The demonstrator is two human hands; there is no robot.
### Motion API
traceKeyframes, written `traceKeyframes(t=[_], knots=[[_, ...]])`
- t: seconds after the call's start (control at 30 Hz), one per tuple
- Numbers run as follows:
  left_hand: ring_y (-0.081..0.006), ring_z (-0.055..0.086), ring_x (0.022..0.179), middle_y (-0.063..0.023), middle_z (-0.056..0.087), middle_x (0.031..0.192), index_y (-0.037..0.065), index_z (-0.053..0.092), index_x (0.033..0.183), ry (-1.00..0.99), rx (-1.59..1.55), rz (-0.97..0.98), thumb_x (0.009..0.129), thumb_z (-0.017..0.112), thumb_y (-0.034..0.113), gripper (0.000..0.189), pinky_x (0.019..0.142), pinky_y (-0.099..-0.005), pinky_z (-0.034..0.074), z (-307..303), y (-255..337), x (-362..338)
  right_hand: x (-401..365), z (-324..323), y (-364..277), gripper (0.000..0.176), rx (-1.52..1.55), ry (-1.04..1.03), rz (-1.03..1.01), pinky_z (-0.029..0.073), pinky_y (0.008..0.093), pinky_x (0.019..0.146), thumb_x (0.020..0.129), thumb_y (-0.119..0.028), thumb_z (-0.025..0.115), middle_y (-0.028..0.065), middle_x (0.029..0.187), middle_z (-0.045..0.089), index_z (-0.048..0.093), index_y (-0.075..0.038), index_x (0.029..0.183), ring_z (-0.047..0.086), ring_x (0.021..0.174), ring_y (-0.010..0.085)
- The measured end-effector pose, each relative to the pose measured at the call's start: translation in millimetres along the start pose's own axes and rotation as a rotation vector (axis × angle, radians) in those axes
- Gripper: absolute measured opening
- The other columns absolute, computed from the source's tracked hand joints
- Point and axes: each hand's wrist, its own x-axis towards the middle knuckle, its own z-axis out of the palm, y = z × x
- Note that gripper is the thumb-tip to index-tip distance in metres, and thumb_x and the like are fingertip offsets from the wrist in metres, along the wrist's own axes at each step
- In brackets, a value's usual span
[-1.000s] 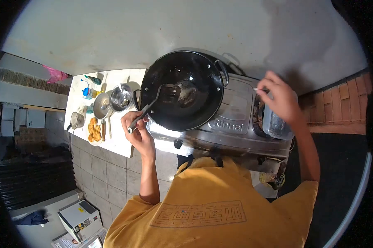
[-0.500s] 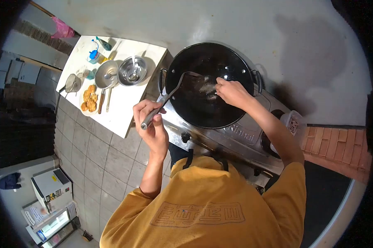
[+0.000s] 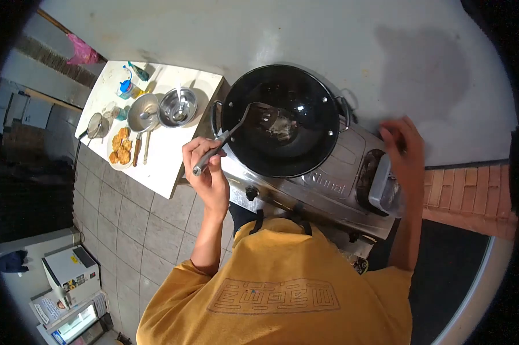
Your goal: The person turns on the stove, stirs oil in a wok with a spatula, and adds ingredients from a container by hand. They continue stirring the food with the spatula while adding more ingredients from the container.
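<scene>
My left hand (image 3: 207, 164) is wrapped round the handle of a metal spatula (image 3: 236, 125), held over the near left side of the black wok (image 3: 294, 155). The spatula's slotted blade reaches down into the wok. Beside the blade, a small glistening heap of food pieces (image 3: 282, 129) lies at the bottom. To the right of the wok, my right hand (image 3: 404, 144) is raised with bent fingers, thumb apart from them and nothing visible between. Below that hand is a clear plastic tub (image 3: 383, 187), partly hidden by my forearm.
The wok sits on a steel gas stove (image 3: 328, 187) against a grey wall. A white table (image 3: 161, 167) at left bears a plate of fried pieces (image 3: 120, 150), two metal bowls (image 3: 177, 107), a strainer (image 3: 96, 125) and bottles. A brick ledge (image 3: 466, 190) is at right.
My right hand has left the wok and moved right, to above the plastic tub. The left hand still grips the spatula, and its blade now shows beside the food.
</scene>
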Motion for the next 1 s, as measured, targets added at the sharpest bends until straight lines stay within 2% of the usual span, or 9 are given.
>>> traceKeyframes(t=[0.13, 0.33, 0.4, 0.47, 0.6, 0.7, 0.77, 0.93, 1.0], knots=[[-0.0186, 0.058, 0.082, -0.0129, 0.050, 0.104, -0.008, 0.060, 0.101, 0.002, -0.009, 0.041, 0.099, 0.056, 0.028, 0.036, 0.070, -0.0292, 0.052, 5, 4, 4, -76, -31, 20, 0.009, -0.060, 0.176, 0.121, 0.037, 0.0265, 0.058, 0.091, -0.010, 0.065, 0.0038, 0.077, 0.046, 0.064, -0.001, 0.095, 0.043, 0.066, 0.0126], [-0.0159, 0.057, 0.080, -0.0123, 0.049, 0.105, -0.008, 0.060, 0.102, -0.046, 0.026, 0.093, 0.101, 0.054, 0.029, 0.037, 0.069, -0.0280, 0.050, 11, 19, 5, -169, -18, 93, 0.011, -0.188, 0.424, 0.352, 0.042, 0.0288, 0.066, 0.094, -0.010, 0.061, 0.0061, 0.082, 0.051, 0.061, 0.002, 0.094, 0.049, 0.073, 0.0155], [-0.0156, 0.057, 0.080, -0.0119, 0.049, 0.105, -0.007, 0.060, 0.102, -0.088, 0.049, 0.075, 0.101, 0.054, 0.028, 0.036, 0.069, -0.0277, 0.050, 11, 21, 4, -179, -13, 92, 0.012, -0.159, 0.454, 0.415, 0.043, 0.0311, 0.067, 0.094, -0.009, 0.061, 0.0095, 0.084, 0.054, 0.061, 0.003, 0.094, 0.051, 0.072, 0.0192], [-0.0156, 0.057, 0.080, -0.0120, 0.049, 0.105, -0.007, 0.061, 0.102, -0.144, 0.067, 0.110, 0.101, 0.054, 0.028, 0.036, 0.069, -0.0274, 0.050, 11, 28, 7, -179, -10, 84, 0.014, -0.133, 0.331, 0.446, 0.044, 0.0319, 0.067, 0.094, -0.010, 0.059, 0.0103, 0.084, 0.054, 0.060, 0.004, 0.093, 0.054, 0.075, 0.0200], [-0.0158, 0.054, 0.083, -0.0100, 0.050, 0.103, -0.007, 0.055, 0.103, -0.221, 0.022, 0.147, 0.101, 0.054, 0.021, 0.028, 0.073, -0.0273, 0.047, 11, 30, 13, -171, -4, 83, 0.014, -0.127, 0.401, 0.416, 0.045, 0.0322, 0.070, 0.094, -0.010, 0.059, 0.0121, 0.086, 0.056, 0.061, 0.004, 0.093, 0.055, 0.074, 0.0241], [-0.0169, 0.056, 0.087, -0.0123, 0.048, 0.107, -0.008, 0.061, 0.101, -0.240, 0.017, 0.192, 0.101, 0.054, 0.028, 0.037, 0.071, -0.0276, 0.051, 8, 28, 20, -169, 4, 103, 0.013, -0.205, 0.452, 0.414, 0.047, 0.0340, 0.076, 0.093, -0.008, 0.058, 0.0137, 0.089, 0.058, 0.062, 0.003, 0.099, 0.057, 0.078, 0.0286], [-0.0172, 0.055, 0.086, -0.0119, 0.048, 0.106, -0.008, 0.060, 0.100, -0.267, -0.039, 0.140, 0.101, 0.054, 0.025, 0.034, 0.071, -0.0275, 0.050, 5, 26, 24, -174, 25, 130, 0.034, -0.413, 0.598, 0.321, 0.048, 0.0399, 0.083, 0.088, -0.001, 0.059, 0.0146, 0.104, 0.058, 0.058, -0.005, 0.121, 0.059, 0.090, 0.0318], [-0.0185, 0.054, 0.084, -0.0115, 0.048, 0.102, -0.008, 0.059, 0.099, -0.296, -0.088, 0.189, 0.101, 0.054, 0.024, 0.032, 0.067, -0.0278, 0.049, -11, 14, 48, -188, 38, 129, 0.033, -0.277, 0.610, 0.307, 0.049, 0.0383, 0.080, 0.086, 0.000, 0.059, 0.0143, 0.106, 0.057, 0.059, -0.005, 0.118, 0.059, 0.090, 0.0280], [-0.0186, 0.054, 0.084, -0.0116, 0.049, 0.102, -0.008, 0.059, 0.098, -0.311, -0.123, 0.176, 0.101, 0.054, 0.023, 0.031, 0.067, -0.0280, 0.050, -17, 4, 55, -187, 42, 116, 0.027, -0.227, 0.533, 0.497, 0.049, 0.0377, 0.077, 0.085, 0.000, 0.061, 0.0146, 0.104, 0.058, 0.062, -0.004, 0.112, 0.060, 0.086, 0.0273]])
